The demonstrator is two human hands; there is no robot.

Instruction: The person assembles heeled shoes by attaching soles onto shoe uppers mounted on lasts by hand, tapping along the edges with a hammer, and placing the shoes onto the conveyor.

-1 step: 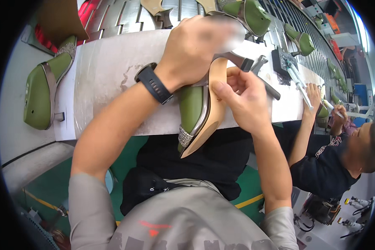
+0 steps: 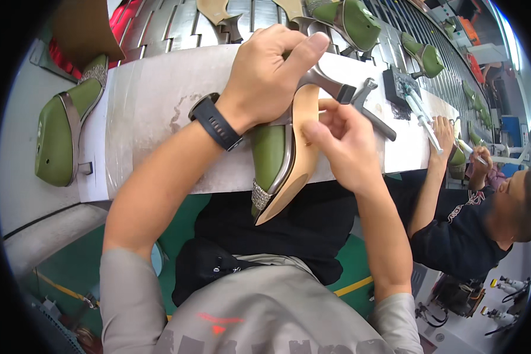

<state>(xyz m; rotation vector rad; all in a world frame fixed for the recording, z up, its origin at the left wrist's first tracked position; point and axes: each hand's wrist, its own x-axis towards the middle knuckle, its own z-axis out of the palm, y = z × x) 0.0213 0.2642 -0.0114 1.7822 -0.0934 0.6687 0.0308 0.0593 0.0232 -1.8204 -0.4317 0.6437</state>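
A green high-heeled shoe (image 2: 275, 158) with a tan sole and a silver heel lies on its side at the near edge of the white workbench (image 2: 153, 112), toe toward me. My left hand (image 2: 269, 75), with a black watch on the wrist, grips the heel end from above. My right hand (image 2: 342, 144) touches the tan sole, fingers curled and pinched against it. I cannot tell whether the right fingers hold anything small.
Another green shoe (image 2: 59, 133) lies at the bench's left end. A metal tool (image 2: 373, 109) rests right of my hands. More green shoes (image 2: 349, 17) ride a slatted conveyor behind. A person in a dark shirt (image 2: 454, 230) works at the right.
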